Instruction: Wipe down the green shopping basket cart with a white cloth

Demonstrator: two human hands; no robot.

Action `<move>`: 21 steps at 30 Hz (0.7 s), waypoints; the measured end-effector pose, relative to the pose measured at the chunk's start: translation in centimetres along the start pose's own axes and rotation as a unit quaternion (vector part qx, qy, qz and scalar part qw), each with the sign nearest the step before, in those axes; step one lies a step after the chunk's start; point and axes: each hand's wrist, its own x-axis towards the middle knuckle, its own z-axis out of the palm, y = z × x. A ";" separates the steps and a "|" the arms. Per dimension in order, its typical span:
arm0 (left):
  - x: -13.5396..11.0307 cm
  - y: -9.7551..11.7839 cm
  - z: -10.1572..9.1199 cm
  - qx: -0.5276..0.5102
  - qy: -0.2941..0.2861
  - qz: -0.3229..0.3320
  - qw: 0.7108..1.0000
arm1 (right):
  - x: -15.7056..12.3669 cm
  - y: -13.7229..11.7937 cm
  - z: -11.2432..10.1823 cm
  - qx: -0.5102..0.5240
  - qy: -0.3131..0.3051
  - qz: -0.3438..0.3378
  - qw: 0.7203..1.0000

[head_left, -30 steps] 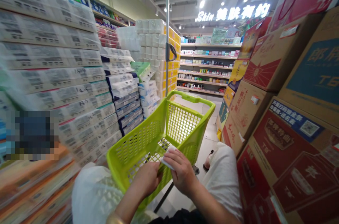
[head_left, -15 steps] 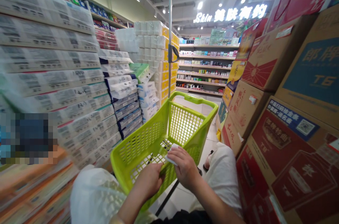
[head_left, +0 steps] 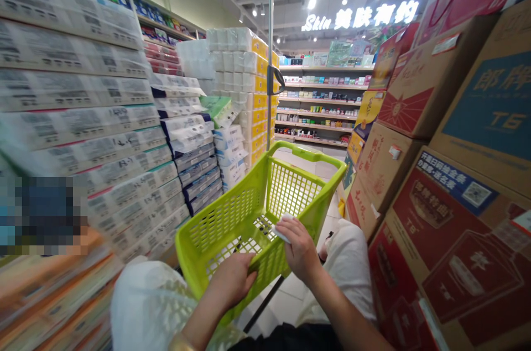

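Note:
A lime-green plastic shopping basket [head_left: 232, 218] stands in front of me in a shop aisle, with a tall metal handle pole [head_left: 270, 52] rising from its far side. My left hand [head_left: 233, 280] is closed round the basket's near rim. My right hand [head_left: 301, 251] rests on the right rim, its fingers pinched on a small white cloth or paper [head_left: 282, 225] pressed against the rim. The basket's mesh floor shows nothing inside.
Stacked packs of tissue and toilet paper [head_left: 103, 135] wall the left side. Piled cardboard boxes [head_left: 435, 174] crowd the right. A narrow tiled aisle runs ahead to shelves of small products [head_left: 319, 102] under a lit sign. My light trousers [head_left: 352, 268] show below.
My right hand has slid with the white cloth further along the right rim, away from me. The left hand keeps its grip on the near rim. The view has shifted slightly.

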 end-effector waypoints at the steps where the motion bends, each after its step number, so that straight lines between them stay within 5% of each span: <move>1: 0.0 0.0 0.0 0.000 -0.001 0.000 1.000 | 0.1 0.1 0.0 -0.003 0.008 0.009 1.000; 7: 0.0 0.4 -0.4 0.018 -0.003 -0.012 1.000 | -0.7 -1.0 0.9 0.028 -0.041 -0.042 0.998; 14: 0.0 0.6 -0.6 0.021 -0.005 -0.014 1.000 | -0.4 0.0 0.1 0.016 0.002 0.001 1.000; 21: -0.1 0.7 -0.9 0.019 -0.012 -0.007 1.000 | -0.7 -0.7 0.6 0.033 -0.051 -0.037 0.997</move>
